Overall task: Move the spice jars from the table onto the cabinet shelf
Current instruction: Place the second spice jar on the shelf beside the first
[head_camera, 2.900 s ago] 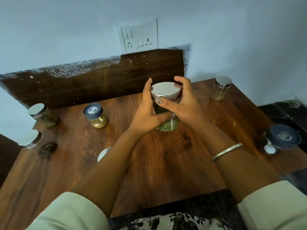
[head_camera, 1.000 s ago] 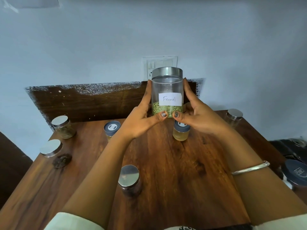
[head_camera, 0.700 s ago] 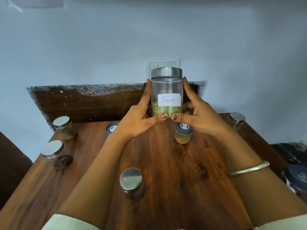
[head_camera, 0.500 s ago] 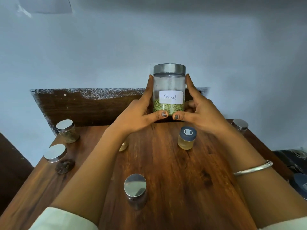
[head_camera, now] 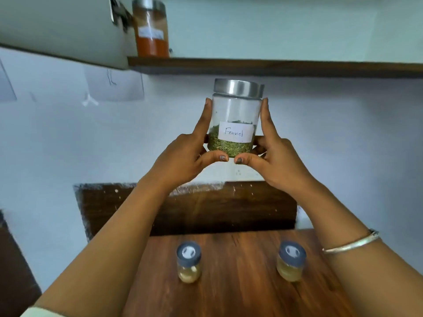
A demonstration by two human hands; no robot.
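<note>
The fennel jar (head_camera: 235, 115) has risen from low over the tabletop (head_camera: 240, 271) to just under the cabinet shelf (head_camera: 274, 67), upright, left hand (head_camera: 185, 161) and right hand (head_camera: 274, 163) both clasping its sides; setting it beside the red spice jar (head_camera: 151, 28) near the shelf's left end looks next

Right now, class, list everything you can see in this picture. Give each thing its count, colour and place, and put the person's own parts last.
fennel jar: 1, clear glass, silver lid, green seeds, white label; held up below the shelf
orange spice jar: 1, silver lid, orange-red powder; on the shelf, near its left end
shelf: 1, dark brown; across the top
small jars: 2, grey-blue lids, yellowish contents; side by side on the table
table: 1, brown wood; at the bottom
backboard: 1, dark brown; behind the table
wall: 1, pale blue; behind
bangle: 1, silver; right wrist
left hand: 1; holds the jar's left side
right hand: 1; holds its right side
</note>
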